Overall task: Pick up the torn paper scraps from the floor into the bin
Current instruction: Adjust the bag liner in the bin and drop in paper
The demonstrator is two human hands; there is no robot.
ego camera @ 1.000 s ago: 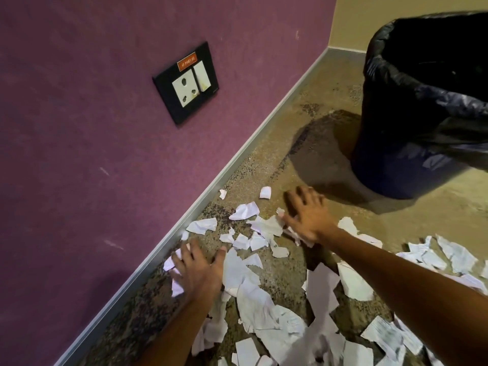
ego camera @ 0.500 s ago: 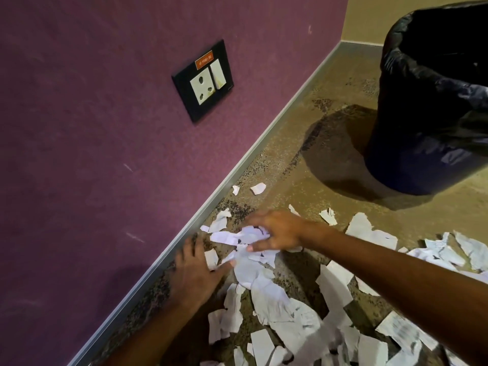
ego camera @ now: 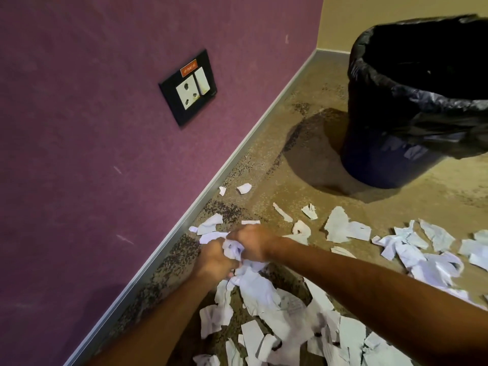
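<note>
Nearest the camera, loose torn paper scraps (ego camera: pixel 285 320) lie overlapping on the speckled floor (ego camera: pixel 295 165), some flat, some curled at the edges. Just beyond them the left hand (ego camera: pixel 215 260) and right hand (ego camera: pixel 253 243) meet, fingers curled inward around a crumpled bunch of scraps (ego camera: pixel 233 250) pressed between the two; both hands grip it, and a tail of paper hangs from the bunch down to the pile below.

This paper looks very light, thin and limp (it creases rather than resists), so it should compress easily into a wad but shed small pieces if held loosely. A judgement: the best hold is a two-handed scoop from opposite sides, squeezing toward the middle, with the trailing tail gathered in before lifting.

Farther out, smaller bits (ego camera: pixel 244 188) sit near the skirting of the purple wall (ego camera: pixel 79 128), and more scraps (ego camera: pixel 422 249) spread to the right. Farthest away stands the bin (ego camera: pixel 396 159), lined with a black bag, well apart from the hands.
</note>
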